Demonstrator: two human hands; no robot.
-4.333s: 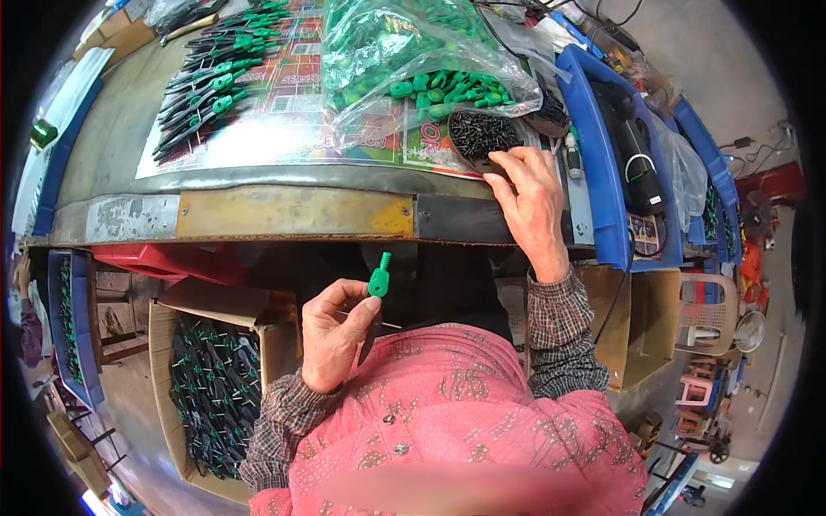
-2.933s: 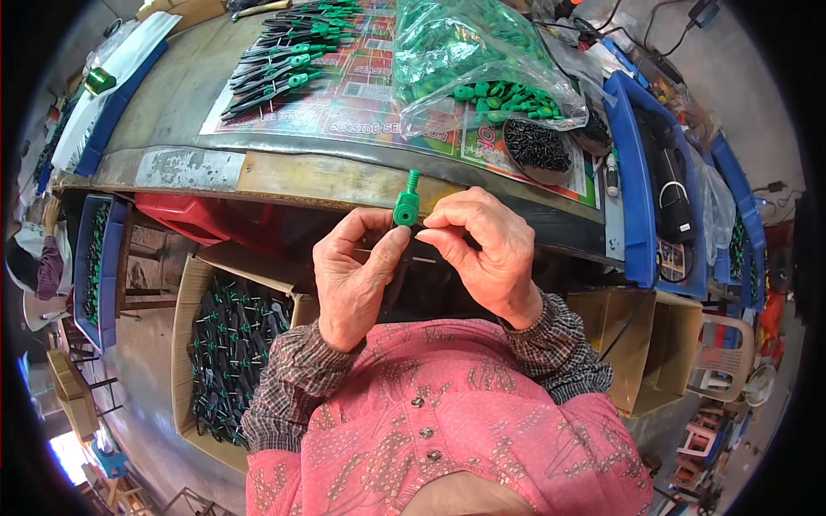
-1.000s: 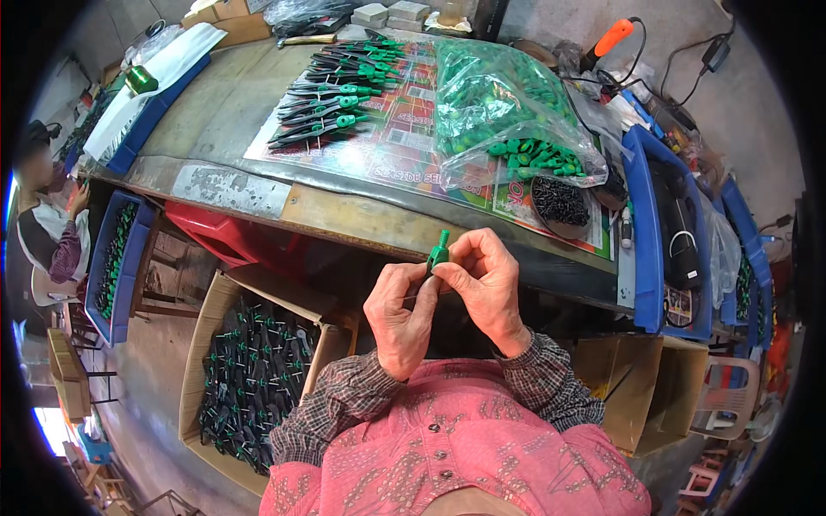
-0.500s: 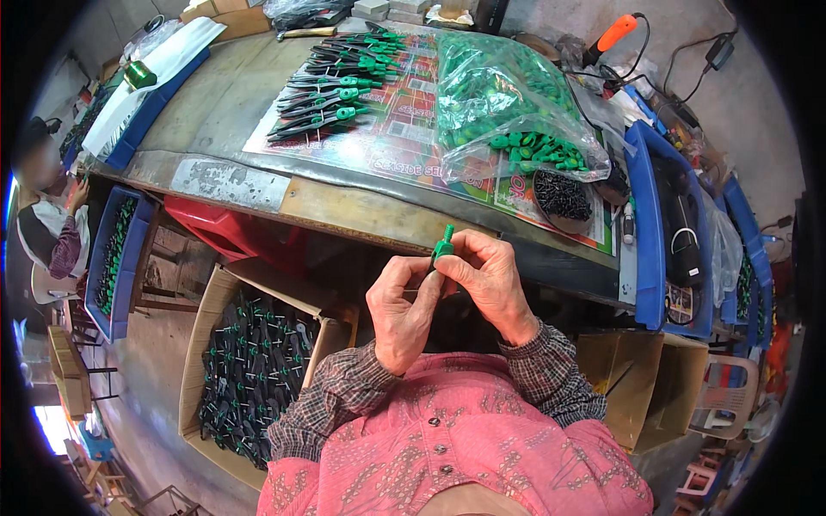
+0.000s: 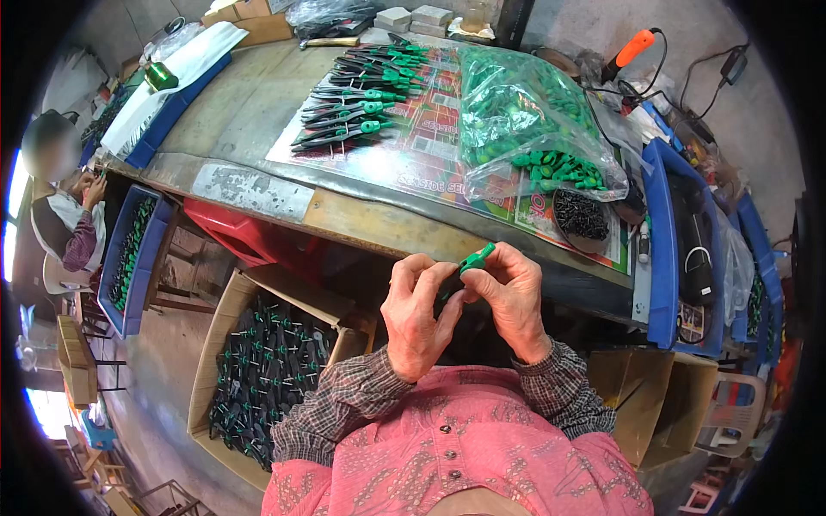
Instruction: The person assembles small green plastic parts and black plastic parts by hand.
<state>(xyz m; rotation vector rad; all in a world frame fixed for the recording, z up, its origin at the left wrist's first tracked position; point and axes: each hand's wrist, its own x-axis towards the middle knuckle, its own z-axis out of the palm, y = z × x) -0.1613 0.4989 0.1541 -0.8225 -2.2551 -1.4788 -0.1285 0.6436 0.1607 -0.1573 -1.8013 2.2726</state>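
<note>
Just past the table's front edge, my right hand (image 5: 510, 301) pinches a small green plastic fitting (image 5: 477, 256) between thumb and fingers; its stem points up to the right. Close against it, my left hand (image 5: 415, 314) has its fingers bent in a pinch at the fitting's lower end. Something dark shows between those fingers, but I cannot make out its shape. On the table, beyond my hands, lies a row of black strip-like parts with green ends (image 5: 357, 95). A clear bag of green fittings (image 5: 525, 112) spills some pieces toward me.
A round container of small black pins (image 5: 581, 213) sits right of the bag, near a blue bin (image 5: 662, 249). A cardboard box of black-and-green parts (image 5: 267, 370) stands lower left, an open carton (image 5: 650, 396) lower right. Another person (image 5: 64, 198) works at far left.
The green fitting has tipped from upright to slanting right. My left fingers have shifted their hold around its lower end. The whole view has slid slightly right.
</note>
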